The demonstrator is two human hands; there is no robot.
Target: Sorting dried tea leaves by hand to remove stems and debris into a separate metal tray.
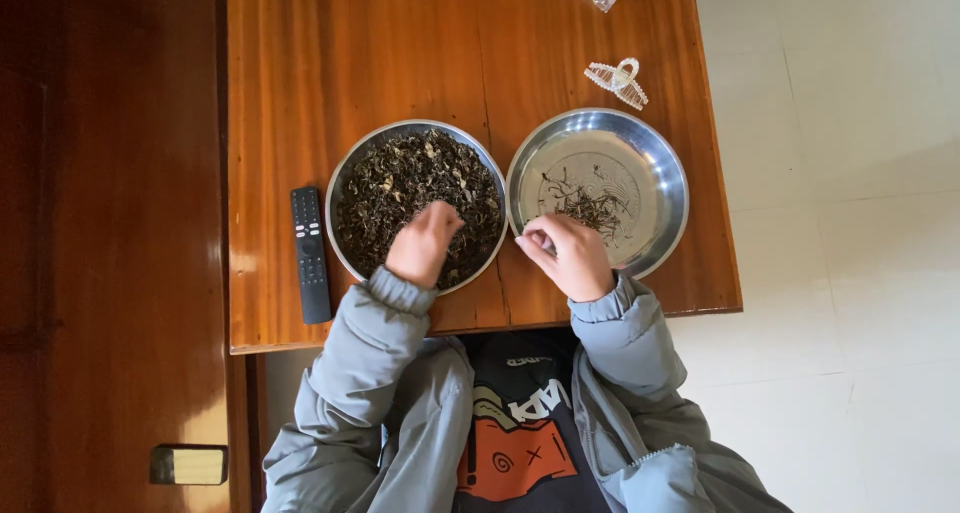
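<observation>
Sorting step — left hand (424,243) digs, fingers curled, in leaves (400,188); right hand (570,256) pinches stems over second dish (660,148) — release next.

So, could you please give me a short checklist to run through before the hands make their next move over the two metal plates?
1. Left hand in the dried leaves of the left plate: ok, fingers pinched into the pile.
2. Right hand at the near rim of the right plate: ok.
3. Something held in the right fingers: cannot tell, fingers curled.
4. Small heap of stems stays inside the right plate: ok.
5. Both plates fully on the wooden table: ok.
6. Remote control and hair claw clip apart from the plates: ok.
</observation>
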